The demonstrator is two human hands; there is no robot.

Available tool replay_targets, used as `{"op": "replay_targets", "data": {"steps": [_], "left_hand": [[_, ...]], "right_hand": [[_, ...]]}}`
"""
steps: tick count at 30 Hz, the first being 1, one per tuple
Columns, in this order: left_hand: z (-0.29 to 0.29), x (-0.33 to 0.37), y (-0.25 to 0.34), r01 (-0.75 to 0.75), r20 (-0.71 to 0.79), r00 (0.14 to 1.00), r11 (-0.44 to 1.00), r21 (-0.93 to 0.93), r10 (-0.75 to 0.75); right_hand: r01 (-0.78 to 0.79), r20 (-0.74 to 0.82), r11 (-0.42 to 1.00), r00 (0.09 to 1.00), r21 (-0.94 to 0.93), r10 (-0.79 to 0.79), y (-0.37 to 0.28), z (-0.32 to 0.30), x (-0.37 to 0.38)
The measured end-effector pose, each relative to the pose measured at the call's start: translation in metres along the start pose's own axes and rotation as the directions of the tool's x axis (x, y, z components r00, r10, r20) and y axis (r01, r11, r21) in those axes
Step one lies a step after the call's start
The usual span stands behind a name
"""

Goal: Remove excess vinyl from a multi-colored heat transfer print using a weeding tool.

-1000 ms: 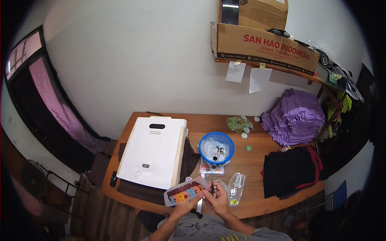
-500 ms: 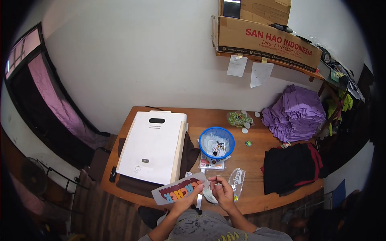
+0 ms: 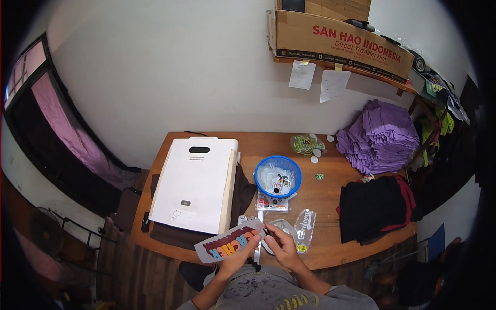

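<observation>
A translucent transfer film sheet [image 3: 205, 250] with colourful block lettering on a maroon shape tilts in front of my body. Closed on its lower right part is my left hand [image 3: 238, 261], thumb on top. My right hand [image 3: 285, 249] has its fingers pinched together at the sheet's right edge. Something small and dark shows at those fingertips, too small to name. Below and beyond this hand lie pieces of film, among them a clear strip [image 3: 306, 227] with white lettering and a yellow spot.
A large white heat-press-like machine [image 3: 194, 178] stands left on the wooden table [image 3: 323, 206]. Beyond my hands sits a blue basket [image 3: 257, 181] of film scraps. Folded purple cloth [image 3: 380, 137] and black garments [image 3: 369, 212] are stacked right. A shelf [image 3: 351, 68] bears cardboard boxes.
My right hand has moved slightly left and down, its fingertips now meeting the sheet's edge. The sheet stays in my left hand. The whole view has shifted a little.
</observation>
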State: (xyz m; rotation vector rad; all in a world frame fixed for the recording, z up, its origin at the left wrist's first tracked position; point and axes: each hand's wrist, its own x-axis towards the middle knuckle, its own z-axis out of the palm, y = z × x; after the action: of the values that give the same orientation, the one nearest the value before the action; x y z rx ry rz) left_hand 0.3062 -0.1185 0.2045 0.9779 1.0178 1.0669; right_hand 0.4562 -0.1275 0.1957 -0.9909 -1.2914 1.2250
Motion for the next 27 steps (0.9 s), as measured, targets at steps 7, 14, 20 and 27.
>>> {"op": "replay_targets", "data": {"steps": [7, 14, 20, 27], "left_hand": [[-0.0012, -0.0012, 0.0011, 0.007, 0.03, 1.0, 1.0, 0.008, -0.008], [0.0022, -0.0008, 0.0049, -0.002, 0.057, 0.998, 1.0, -0.003, 0.003], [0.003, -0.0025, 0.0081, 0.021, 0.045, 0.999, 1.0, 0.005, -0.021], [0.0, -0.0017, 0.0028, 0.03, 0.054, 0.998, 0.999, -0.041, -0.028]], "right_hand": [[0.131, -0.01, 0.983, 0.991, -0.132, -0.133, -0.0043, 0.0025, -0.0009], [0.162, -0.006, 0.973, 0.986, -0.162, -0.165, -0.0063, 0.0027, -0.0008], [0.165, -0.009, 0.974, 0.986, -0.158, -0.168, -0.0065, 0.0042, -0.002], [0.175, -0.043, 0.978, 0.983, -0.111, -0.18, -0.0004, 0.0085, -0.0026]]}}
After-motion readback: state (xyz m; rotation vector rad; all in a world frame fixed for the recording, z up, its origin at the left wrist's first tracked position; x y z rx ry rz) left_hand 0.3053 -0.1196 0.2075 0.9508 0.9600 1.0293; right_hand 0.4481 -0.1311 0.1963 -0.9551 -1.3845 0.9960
